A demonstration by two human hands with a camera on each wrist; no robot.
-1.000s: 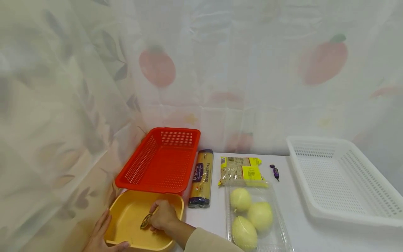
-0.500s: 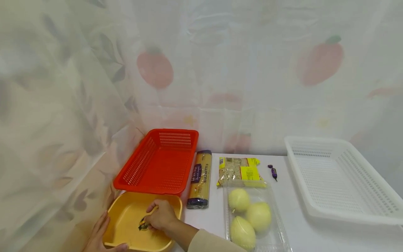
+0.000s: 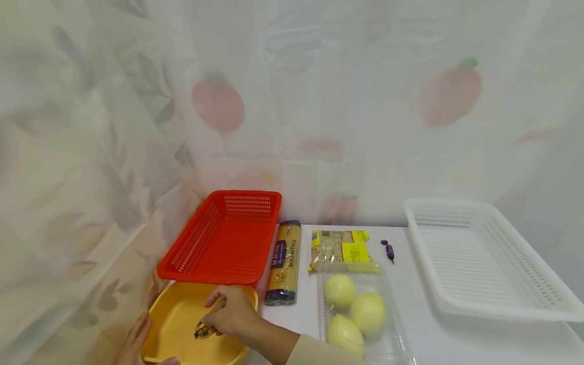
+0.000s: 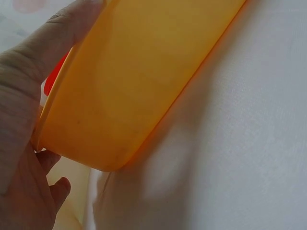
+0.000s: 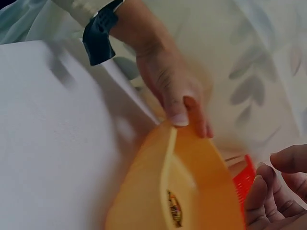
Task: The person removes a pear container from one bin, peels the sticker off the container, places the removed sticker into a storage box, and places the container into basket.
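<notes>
Left hand [image 3: 135,342]: thumb and fingers are gripping the yellow basin [image 3: 171,324] at its near-left corner.
Right hand [image 3: 232,312]: loosely curled fingers are hovering over the basin, holding nothing.
Basin floor: a small dark packet [image 3: 202,330] is lying near the right fingertips.
Tabletop [image 3: 303,317], far-left corner: a red basket [image 3: 232,248] is standing behind the basin.

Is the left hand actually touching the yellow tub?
Touching. The right wrist view shows the left hand at a corner of the yellow tub, thumb tip resting against the rim with no gap.
</notes>
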